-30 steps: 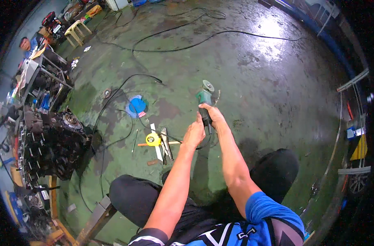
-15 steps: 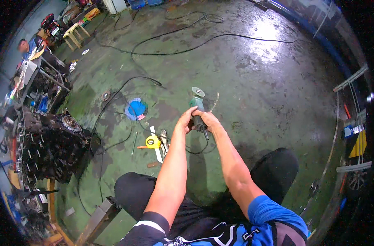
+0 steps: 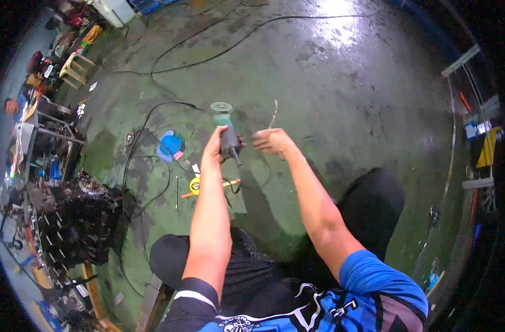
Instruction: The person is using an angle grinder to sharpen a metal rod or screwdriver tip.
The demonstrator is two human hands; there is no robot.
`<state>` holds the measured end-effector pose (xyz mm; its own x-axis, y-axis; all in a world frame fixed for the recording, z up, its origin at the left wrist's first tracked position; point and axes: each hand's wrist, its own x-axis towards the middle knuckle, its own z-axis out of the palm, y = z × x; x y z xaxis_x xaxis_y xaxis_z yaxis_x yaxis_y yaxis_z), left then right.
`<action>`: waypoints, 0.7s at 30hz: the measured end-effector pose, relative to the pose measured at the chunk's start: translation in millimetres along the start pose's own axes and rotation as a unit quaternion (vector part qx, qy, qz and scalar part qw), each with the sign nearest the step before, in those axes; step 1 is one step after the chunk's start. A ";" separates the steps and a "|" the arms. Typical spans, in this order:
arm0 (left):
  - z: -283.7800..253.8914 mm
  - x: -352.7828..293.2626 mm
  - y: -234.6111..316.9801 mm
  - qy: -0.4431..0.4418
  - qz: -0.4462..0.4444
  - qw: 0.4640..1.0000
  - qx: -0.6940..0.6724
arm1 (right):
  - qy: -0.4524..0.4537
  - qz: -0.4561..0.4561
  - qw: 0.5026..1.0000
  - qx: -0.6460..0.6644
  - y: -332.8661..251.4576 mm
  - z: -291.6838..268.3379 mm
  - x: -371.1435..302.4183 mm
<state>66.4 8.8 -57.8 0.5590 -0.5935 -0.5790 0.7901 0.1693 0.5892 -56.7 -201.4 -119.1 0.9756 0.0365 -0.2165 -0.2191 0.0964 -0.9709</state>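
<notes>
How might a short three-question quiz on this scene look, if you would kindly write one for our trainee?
1. Which of the person's hands grips the angle grinder?

2. True or false: the yellow tape measure lies on the floor to the right of the angle grinder.

3. Fill in the blank: the small stool at the upper left is pale ____.

Key:
1. The left hand; the right hand is apart from the tool.
2. False; it lies to the left, beside the left forearm in the picture.
3. Yellow.
</notes>
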 end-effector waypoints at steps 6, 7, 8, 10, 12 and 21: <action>-25.8 -4.3 24.4 -0.068 -0.070 0.984 -0.149 | 0.351 0.135 0.840 -0.390 84.1 -12.2 -38.1; -28.5 -6.1 27.0 -0.108 -0.108 0.959 -0.237 | 0.360 0.143 0.825 -0.412 97.8 -1.2 -40.4; -37.6 -9.2 31.0 -0.135 -0.075 0.966 -0.209 | 0.366 0.141 0.813 -0.430 100.5 12.3 -33.9; -32.8 -7.8 24.5 -0.140 -0.097 0.954 -0.245 | 0.363 0.138 0.816 -0.429 116.6 8.7 -38.1; -31.1 -8.0 25.5 -0.139 -0.125 0.941 -0.281 | 0.355 0.134 0.817 -0.434 122.6 6.2 -35.3; -40.7 -26.8 46.0 -0.073 -0.091 0.981 -0.155 | 0.391 0.214 0.807 -0.387 116.6 26.4 -48.5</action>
<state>98.0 64.5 -38.0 0.3779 -0.7384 -0.5586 0.9245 0.2688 0.2702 -130.0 -165.7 -219.1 0.5897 -0.7667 -0.2539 -0.7596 -0.4198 -0.4968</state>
